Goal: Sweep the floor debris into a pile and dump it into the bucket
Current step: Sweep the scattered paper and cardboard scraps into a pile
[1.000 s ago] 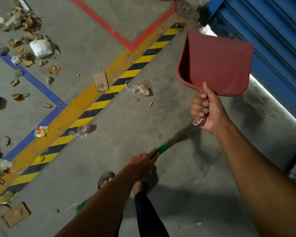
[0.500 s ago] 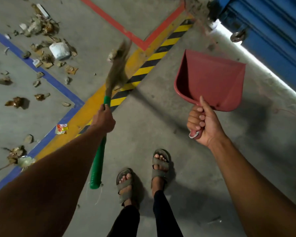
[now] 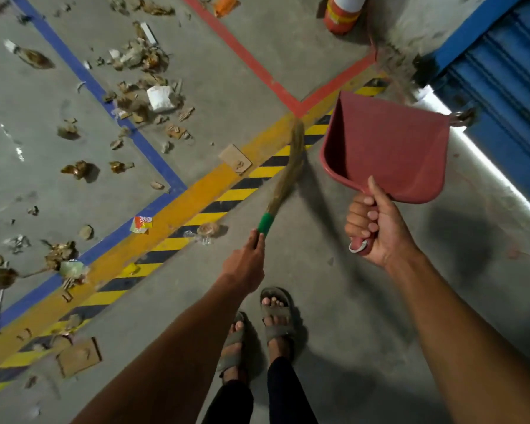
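I can read no words, brands or numbers anywhere below me. The only signs are the painted markings on the floor (image 3: 334,301): a yellow-and-black hazard stripe (image 3: 227,195) running diagonally, with a plain orange-yellow band (image 3: 172,218) just beside it, a blue line (image 3: 89,84) that bends at a corner, and a red line (image 3: 257,68) that also turns a corner. A small red, yellow and white wrapper (image 3: 140,224) lies on the orange-yellow band; its print is too small and blurred to make out. The red dustpan (image 3: 389,148) I hold shows no label.
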### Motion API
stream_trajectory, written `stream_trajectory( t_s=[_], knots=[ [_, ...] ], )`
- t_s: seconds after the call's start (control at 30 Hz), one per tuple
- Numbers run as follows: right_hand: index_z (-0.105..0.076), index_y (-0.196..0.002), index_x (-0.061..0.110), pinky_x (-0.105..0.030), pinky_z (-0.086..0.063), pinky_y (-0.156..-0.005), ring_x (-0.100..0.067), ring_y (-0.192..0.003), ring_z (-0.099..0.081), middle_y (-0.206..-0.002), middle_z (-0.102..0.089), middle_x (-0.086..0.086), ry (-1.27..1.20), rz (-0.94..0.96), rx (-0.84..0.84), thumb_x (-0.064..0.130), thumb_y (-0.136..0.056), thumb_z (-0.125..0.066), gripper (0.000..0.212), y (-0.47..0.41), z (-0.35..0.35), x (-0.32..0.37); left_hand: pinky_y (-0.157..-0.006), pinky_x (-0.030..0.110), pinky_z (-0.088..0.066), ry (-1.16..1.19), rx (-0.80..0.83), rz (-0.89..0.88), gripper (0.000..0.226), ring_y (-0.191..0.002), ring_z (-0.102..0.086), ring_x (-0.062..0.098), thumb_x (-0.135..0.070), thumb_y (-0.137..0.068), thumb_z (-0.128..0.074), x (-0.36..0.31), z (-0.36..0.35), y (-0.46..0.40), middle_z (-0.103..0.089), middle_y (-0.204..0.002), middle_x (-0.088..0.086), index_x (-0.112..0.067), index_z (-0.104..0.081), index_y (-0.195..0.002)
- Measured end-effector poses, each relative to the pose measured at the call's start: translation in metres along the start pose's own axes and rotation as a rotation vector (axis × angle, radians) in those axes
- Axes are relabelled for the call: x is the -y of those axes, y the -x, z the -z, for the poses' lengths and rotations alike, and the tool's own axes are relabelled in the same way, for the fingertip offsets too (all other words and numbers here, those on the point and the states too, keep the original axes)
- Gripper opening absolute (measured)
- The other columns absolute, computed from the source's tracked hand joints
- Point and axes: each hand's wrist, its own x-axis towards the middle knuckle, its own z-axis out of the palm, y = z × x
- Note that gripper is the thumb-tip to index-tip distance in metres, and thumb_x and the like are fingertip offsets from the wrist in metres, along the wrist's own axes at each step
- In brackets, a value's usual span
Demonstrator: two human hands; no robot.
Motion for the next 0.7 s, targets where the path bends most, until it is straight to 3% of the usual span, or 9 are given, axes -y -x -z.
stream_trajectory(
  t_s=[0.17,0.33,0.4,0.5,0.7],
  knots=[
    [-0.045,-0.066,0.025,-0.018,-0.023,-0.032,-0.007,-0.032,-0.025,-0.046,-0.028,0.012,0.056,-0.035,0.003,0.054,-0.103,-0.052,0.048,-0.024,-0.006,-0.009,-0.104,0.057,-0.047,-0.014,0.007,0.197,0.071,-0.133,-0.051,0.044,-0.011,-0.098,-0.053,0.06,0.028,-0.04,-0.023,-0.166,0.014,-0.004,-0.021,-0.162],
    [-0.044,-0.067,0.025,-0.018,-0.025,-0.031,-0.006,-0.032,-0.025,-0.047,-0.027,0.012,0.07,-0.081,0.021,0.053,-0.104,-0.051,0.047,-0.047,-0.013,-0.022,-0.094,0.053,-0.052,0.039,-0.142,0.465,0.058,-0.116,-0.058,0.048,-0.007,-0.094,-0.06,0.132,0.097,-0.062,-0.041,-0.145,0.021,0.004,-0.039,-0.146],
    [-0.044,-0.068,0.024,-0.018,-0.024,-0.031,-0.006,-0.031,-0.025,-0.047,-0.027,0.011,0.07,-0.108,0.039,0.053,-0.104,-0.052,0.046,-0.054,-0.017,-0.023,-0.091,0.055,-0.051,0.029,-0.209,0.478,0.062,-0.112,-0.058,0.051,-0.003,-0.093,-0.058,0.141,0.116,-0.058,-0.036,-0.151,0.023,0.005,-0.034,-0.15],
    [-0.044,-0.067,0.024,-0.018,-0.024,-0.031,-0.006,-0.031,-0.025,-0.046,-0.028,0.011,0.083,-0.142,0.079,0.051,-0.104,-0.051,0.046,-0.064,-0.032,-0.02,-0.083,0.052,-0.052,-0.008,-0.234,0.382,0.076,-0.112,-0.059,0.05,0.0,-0.096,-0.051,0.132,0.126,-0.046,-0.011,-0.171,0.016,-0.002,-0.014,-0.162],
    [-0.044,-0.066,0.025,-0.018,-0.023,-0.03,-0.005,-0.031,-0.024,-0.046,-0.027,0.012,0.146,-0.179,0.119,0.052,-0.102,-0.053,0.046,-0.086,-0.068,-0.006,-0.072,0.05,-0.057,-0.052,-0.173,0.14,0.081,-0.095,-0.065,0.046,-0.01,-0.101,-0.048,0.074,0.086,-0.043,0.014,-0.173,0.004,-0.014,0.0,-0.166]
  ],
)
